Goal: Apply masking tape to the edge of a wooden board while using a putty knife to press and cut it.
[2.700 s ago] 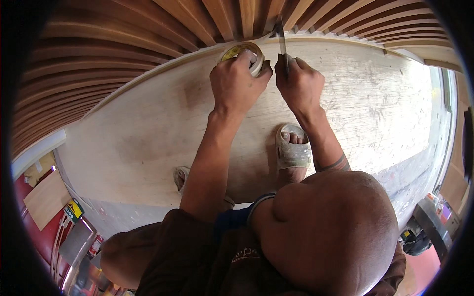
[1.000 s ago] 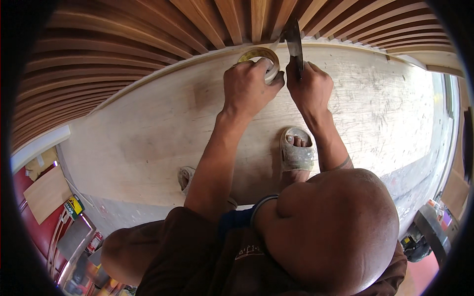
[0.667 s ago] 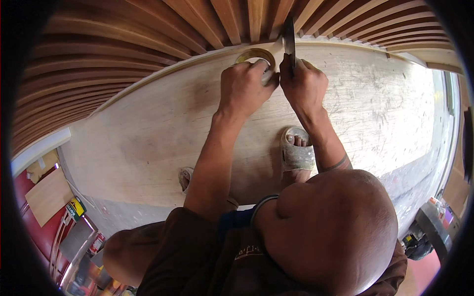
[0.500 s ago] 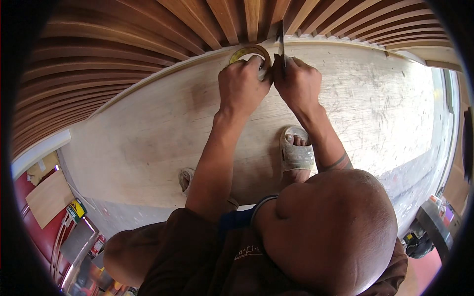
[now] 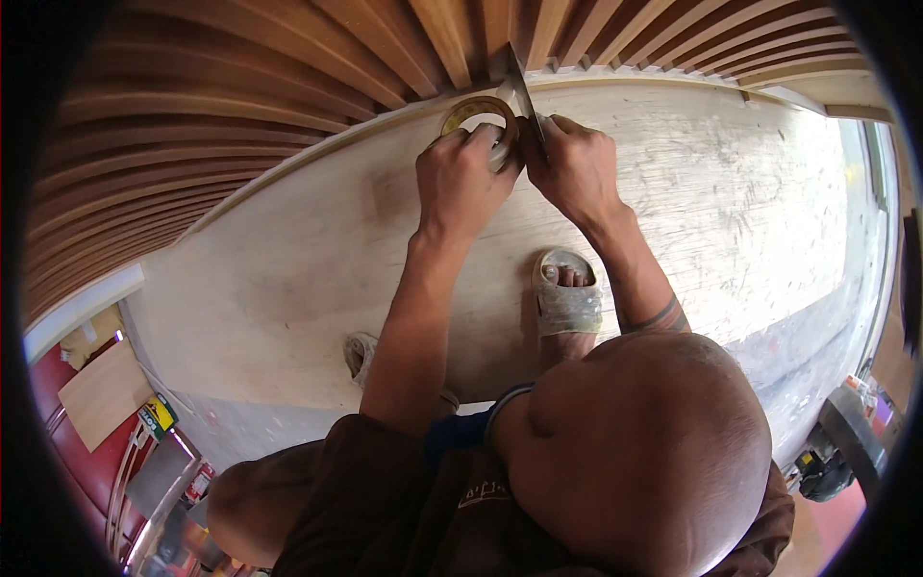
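Note:
My left hand is closed round a roll of tape, whose brown-yellow ring stands up above the fingers. Right beside it, my right hand grips a putty knife. Its thin metal blade shows nearly edge-on and leans to the left, with the tip up at the lower ends of the wooden slats; whether it touches them I cannot tell. The two hands meet at the knuckles. Most of the knife's handle is hidden in my right fist.
Both sandalled feet, with one sandal plainly visible, stand on a pale plywood board. A light strip runs along the slats' base. Lower left are a thin wood panel and a yellow-green box. Dark gear lies at the lower right.
Both hands have shifted slightly left with the tape roll and putty knife. The blade, nearly upright before, now tilts its tip to the left. The whole view has also shifted a little.

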{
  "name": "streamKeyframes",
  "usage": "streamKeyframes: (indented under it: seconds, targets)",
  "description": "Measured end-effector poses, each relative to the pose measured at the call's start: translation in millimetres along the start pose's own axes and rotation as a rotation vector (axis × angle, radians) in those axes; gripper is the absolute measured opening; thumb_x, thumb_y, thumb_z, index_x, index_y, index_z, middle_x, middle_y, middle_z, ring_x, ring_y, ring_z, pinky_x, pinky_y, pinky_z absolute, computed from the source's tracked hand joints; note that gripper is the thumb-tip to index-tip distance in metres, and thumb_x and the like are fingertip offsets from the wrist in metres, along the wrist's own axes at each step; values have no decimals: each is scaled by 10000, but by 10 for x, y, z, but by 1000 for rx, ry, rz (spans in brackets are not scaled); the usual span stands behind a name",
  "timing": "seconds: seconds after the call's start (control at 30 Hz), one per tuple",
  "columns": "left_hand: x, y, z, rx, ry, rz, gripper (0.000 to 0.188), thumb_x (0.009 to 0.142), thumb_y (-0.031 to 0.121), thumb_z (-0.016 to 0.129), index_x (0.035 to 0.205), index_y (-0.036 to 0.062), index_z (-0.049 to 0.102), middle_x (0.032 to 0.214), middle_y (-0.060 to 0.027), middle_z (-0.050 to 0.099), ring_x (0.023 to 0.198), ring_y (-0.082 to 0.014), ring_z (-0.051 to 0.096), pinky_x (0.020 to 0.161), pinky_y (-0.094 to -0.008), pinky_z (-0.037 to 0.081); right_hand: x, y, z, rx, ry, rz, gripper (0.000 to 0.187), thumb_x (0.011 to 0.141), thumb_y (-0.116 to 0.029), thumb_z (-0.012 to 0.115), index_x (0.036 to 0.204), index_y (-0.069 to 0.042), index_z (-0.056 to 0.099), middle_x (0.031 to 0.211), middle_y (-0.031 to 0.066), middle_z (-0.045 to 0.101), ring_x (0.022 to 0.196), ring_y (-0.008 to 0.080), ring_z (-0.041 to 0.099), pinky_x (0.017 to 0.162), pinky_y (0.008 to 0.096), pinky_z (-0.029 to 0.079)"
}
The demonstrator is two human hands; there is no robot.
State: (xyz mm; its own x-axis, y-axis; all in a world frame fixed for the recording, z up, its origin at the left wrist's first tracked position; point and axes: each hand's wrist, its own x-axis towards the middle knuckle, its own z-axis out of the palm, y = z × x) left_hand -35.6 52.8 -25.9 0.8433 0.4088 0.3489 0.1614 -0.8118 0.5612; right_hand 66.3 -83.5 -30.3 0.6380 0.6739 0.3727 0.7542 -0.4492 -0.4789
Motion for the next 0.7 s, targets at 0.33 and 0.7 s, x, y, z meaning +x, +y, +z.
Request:
streamKeyframes:
  seconds: [0.33, 0.7]
  targets:
    - [5, 139, 11, -14, 20, -42, 239, 779, 171, 896, 911, 11, 778, 845, -190, 763, 756, -355, 757, 695, -428, 589, -102, 98, -122, 64, 70, 54, 148, 930, -177, 735, 849, -65, 681, 717, 123, 661, 606, 368, 666, 537, 462, 532]
    - [-2, 129, -13, 17, -22, -15, 240, 780, 199, 880, 919, 42, 763, 802, -173, 738, 740, -390, 725, 679, -472, 583, -93, 143, 31, 92, 5, -35, 155, 860, -136, 771, 969, -66, 686, 799, 111, 669, 674, 351, 691, 593, 469, 551]
